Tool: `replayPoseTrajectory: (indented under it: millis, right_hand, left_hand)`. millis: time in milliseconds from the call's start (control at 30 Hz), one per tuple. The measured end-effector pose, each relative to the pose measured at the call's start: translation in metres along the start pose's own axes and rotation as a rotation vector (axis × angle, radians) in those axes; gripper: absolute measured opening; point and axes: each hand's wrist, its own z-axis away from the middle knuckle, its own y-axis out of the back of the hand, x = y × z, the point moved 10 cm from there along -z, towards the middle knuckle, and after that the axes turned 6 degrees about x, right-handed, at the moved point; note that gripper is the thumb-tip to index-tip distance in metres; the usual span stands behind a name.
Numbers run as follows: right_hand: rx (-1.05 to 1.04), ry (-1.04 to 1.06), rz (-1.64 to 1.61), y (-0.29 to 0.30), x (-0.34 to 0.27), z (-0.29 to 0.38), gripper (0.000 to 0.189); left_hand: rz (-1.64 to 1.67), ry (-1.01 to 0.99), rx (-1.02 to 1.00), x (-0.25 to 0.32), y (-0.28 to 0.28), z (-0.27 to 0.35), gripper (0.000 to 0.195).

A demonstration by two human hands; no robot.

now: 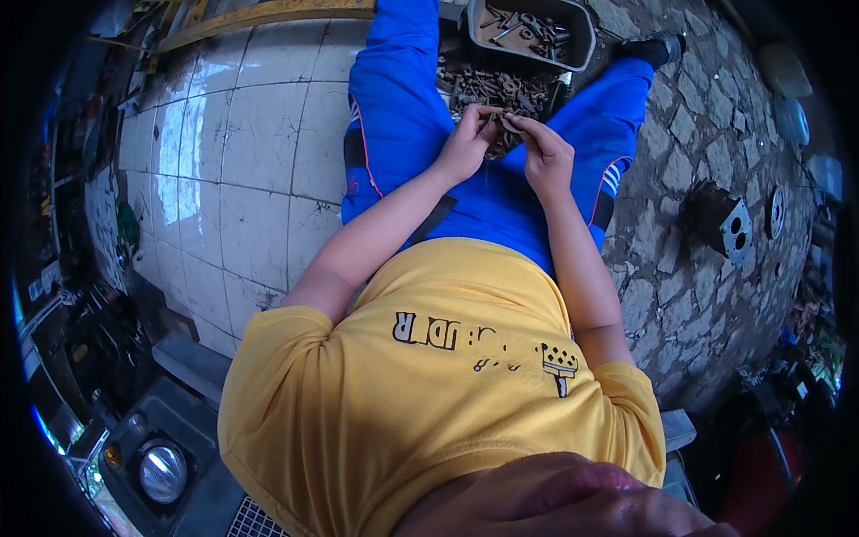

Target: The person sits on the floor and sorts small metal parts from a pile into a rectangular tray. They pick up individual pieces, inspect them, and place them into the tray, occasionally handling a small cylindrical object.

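Between my spread legs, my left hand (pixel 470 142) and my right hand (pixel 549 153) meet fingertip to fingertip. My right thumb and fingers pinch a small, flat, brownish metal piece (pixel 513 125). The left fingers are also pinched around something small, mostly hidden by the fingertips; I cannot tell whether it is a separate part. Just beyond and below the hands lies a heap of rusty bolts and small metal hardware (pixel 500 88). Behind that heap stands a grey plastic bin (pixel 585 40) with loose bolts, nuts and rings in it.
Glossy white tiles (pixel 258 137) cover the left side, bounded by a yellow beam (pixel 268 15). Stone paving (pixel 681 127) on the right carries a metal housing with two bores (pixel 731 225) and a round metal disc (pixel 777 212). A vehicle headlight (pixel 163 474) is at lower left.
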Motion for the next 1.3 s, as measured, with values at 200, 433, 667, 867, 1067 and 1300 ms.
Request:
replayPoseTrajectory:
  millis: [200, 433, 667, 867, 1067, 1300]
  right_hand:
    - [-0.008, 0.018, 0.008, -0.001, 0.003, 0.001, 0.025]
    - [-0.034, -0.077, -0.005, -0.004, 0.015, 0.002, 0.024]
    - [-0.040, -0.070, -0.006, -0.004, 0.014, 0.003, 0.028]
    - [-0.073, -0.104, -0.032, -0.011, 0.022, 0.005, 0.030]
    - [-0.056, -0.192, 0.049, -0.009, 0.035, 0.003, 0.025]
    - [-0.062, -0.235, 0.010, -0.008, 0.047, 0.009, 0.020]
  left_hand:
    - [0.005, -0.014, -0.001, 0.007, -0.002, 0.001, 0.029]
    - [0.023, 0.009, 0.001, -0.006, 0.000, -0.002, 0.028]
    - [0.081, 0.085, 0.080, -0.014, 0.009, -0.005, 0.027]
    - [0.091, 0.093, 0.099, -0.012, 0.010, -0.005, 0.034]
    - [0.032, 0.079, 0.075, -0.013, 0.012, -0.009, 0.033]
    - [0.044, 0.067, 0.065, -0.010, 0.007, -0.008, 0.027]
